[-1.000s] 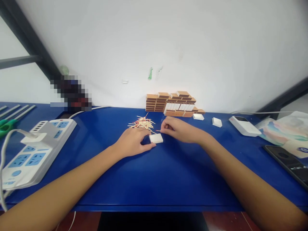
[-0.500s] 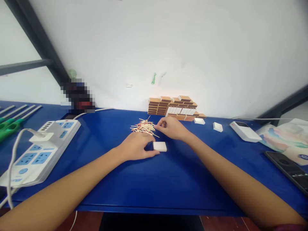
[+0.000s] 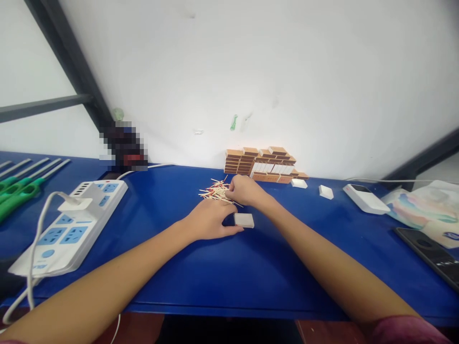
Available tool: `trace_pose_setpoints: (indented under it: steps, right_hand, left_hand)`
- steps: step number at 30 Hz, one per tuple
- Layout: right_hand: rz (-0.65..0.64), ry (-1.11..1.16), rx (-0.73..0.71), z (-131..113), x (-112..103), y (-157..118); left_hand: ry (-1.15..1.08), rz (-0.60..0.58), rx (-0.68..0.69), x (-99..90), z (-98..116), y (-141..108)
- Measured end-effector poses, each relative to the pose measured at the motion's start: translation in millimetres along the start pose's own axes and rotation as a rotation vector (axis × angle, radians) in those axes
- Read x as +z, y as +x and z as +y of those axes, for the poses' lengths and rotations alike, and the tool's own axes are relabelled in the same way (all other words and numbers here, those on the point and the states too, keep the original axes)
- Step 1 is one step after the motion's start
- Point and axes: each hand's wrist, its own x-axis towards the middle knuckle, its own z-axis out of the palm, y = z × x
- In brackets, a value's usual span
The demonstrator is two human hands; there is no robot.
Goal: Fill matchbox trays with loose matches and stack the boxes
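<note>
A small white matchbox tray (image 3: 244,220) rests on the blue table, with my left hand (image 3: 208,220) curved around its left side. My left thumb lies along the near edge and the fingers are at the far edge. Just beyond that hand is a loose heap of matchsticks (image 3: 214,192), pale with red tips. My right hand (image 3: 245,189) is at the right side of the heap, its fingertips pinched together among the matchsticks. How many it grips is hidden.
Stacked matchboxes (image 3: 238,162) stand against the wall. Right of them lie two white trays (image 3: 299,183), a white device (image 3: 366,198), a soft packet (image 3: 419,205) and a dark phone (image 3: 426,253). At left are a power strip (image 3: 71,234) with cables and green-handled scissors (image 3: 21,196).
My right hand has moved left from beside the heap into the matchsticks. My left hand stays at the matchbox tray. The whole view has shifted slightly.
</note>
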Motion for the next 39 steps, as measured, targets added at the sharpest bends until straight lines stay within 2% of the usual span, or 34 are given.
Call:
trace_pose_setpoints:
  steps: [5, 11, 14, 20, 23, 32, 39]
  right_hand:
    - [0.013, -0.085, -0.009, 0.7, 2.9, -1.5]
    - [-0.019, -0.084, -0.019, 7.8, 0.7, 1.2]
    - [-0.023, -0.072, -0.020, 21.8, -2.3, -4.2]
    - [-0.023, 0.022, 0.036, 64.9, -12.3, -30.3]
    - [0.017, 0.084, 0.034, 77.3, -16.8, -41.9]
    - [0.086, 0.176, -0.272, 71.6, -10.3, -64.8]
    - [0.096, 0.195, -0.436, 59.1, -7.2, -78.2]
  left_hand:
    - [0.005, -0.002, -0.005, -1.0, -0.7, 1.1]
    - [0.017, -0.023, -0.034, -4.1, 0.2, 1.6]
    - [0.018, -0.008, -0.046, -4.5, -1.8, 2.0]
    - [-0.004, 0.032, -0.092, -7.7, -2.4, 3.2]
    - [-0.005, 0.027, -0.124, -11.6, -2.2, 3.3]
    - [0.024, 0.062, -0.161, -13.3, -15.2, 5.3]
    - [0.033, 0.062, -0.121, -10.5, -9.5, 3.7]
